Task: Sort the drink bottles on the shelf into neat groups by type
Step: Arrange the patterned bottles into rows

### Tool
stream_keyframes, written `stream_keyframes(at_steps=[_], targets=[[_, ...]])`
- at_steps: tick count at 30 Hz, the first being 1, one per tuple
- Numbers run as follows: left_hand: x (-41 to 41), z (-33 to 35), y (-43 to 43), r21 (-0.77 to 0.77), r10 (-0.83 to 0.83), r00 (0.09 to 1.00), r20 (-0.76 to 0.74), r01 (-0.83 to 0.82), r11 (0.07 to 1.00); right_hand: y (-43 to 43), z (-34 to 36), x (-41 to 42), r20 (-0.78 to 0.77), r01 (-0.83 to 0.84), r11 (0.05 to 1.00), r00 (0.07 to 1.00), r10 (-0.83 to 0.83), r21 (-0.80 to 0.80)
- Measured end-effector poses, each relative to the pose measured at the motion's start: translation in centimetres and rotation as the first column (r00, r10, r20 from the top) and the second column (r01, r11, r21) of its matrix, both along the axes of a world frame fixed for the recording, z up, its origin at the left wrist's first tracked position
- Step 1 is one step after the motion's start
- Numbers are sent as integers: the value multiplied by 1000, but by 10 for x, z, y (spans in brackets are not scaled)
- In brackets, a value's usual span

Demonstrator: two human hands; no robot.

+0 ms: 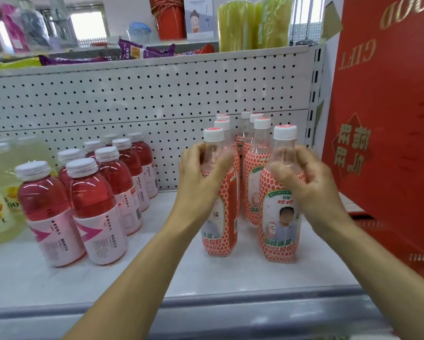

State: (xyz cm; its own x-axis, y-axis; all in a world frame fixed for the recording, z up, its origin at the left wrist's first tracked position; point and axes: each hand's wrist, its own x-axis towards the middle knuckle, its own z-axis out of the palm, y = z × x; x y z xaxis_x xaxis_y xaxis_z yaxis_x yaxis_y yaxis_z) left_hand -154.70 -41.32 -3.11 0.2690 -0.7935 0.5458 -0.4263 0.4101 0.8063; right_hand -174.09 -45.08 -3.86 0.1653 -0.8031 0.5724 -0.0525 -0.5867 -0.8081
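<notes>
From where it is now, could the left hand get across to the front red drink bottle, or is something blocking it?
Probably yes. The left hand is on the front patterned bottle, and bare shelf lies between it and the front red drink bottle. It would have to let go first.

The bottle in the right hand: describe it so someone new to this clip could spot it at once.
Start at the big red gift box at the shelf's right end. Just left of it stand two rows of bottles with orange honeycomb labels; the bottle is the front one of the row nearest the box. Unlike its neighbours, the right hand wraps its clear neck.
</notes>
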Motion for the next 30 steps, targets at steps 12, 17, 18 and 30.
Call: stream_keyframes(at_steps=[12,17,18,30], targets=[[-16,-60,0,57,52,996,-67,-48,997,7,-51,20,-40,28,986,999,-22,166],[7,-64,-3,219,-163,981,-108,183,958,1,-61,11,-91,-52,975,993,73,214],[11,-62,-3,259,-248,956,-157,283,924,-2,-61,11,-75,-104,963,989,127,249],[2,-67,-18,222,-352,895,-275,416,882,-28,-52,7,-44,-241,916,962,268,320]])
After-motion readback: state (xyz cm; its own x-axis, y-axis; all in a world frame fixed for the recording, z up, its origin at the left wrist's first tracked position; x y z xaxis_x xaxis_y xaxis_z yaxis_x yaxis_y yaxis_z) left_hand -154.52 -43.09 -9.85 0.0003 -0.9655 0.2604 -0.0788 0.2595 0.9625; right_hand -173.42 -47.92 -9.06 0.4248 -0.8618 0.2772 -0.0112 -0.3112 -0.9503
